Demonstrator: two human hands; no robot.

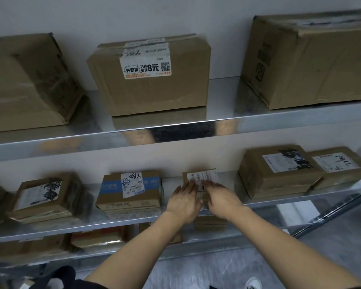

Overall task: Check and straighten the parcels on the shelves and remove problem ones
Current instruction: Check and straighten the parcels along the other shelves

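On the grey metal shelf (104, 224), the small brown cardboard parcel (204, 177) lay at 12 o'clock from the left hand (182, 202) and right hand (222, 198), both flat on it.

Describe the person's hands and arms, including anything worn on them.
The left hand and right hand are bare: no gloves, rings, watch or wristband show. The left forearm and right forearm are bare too, with no sleeve in view down to the bottom edge of the picture.
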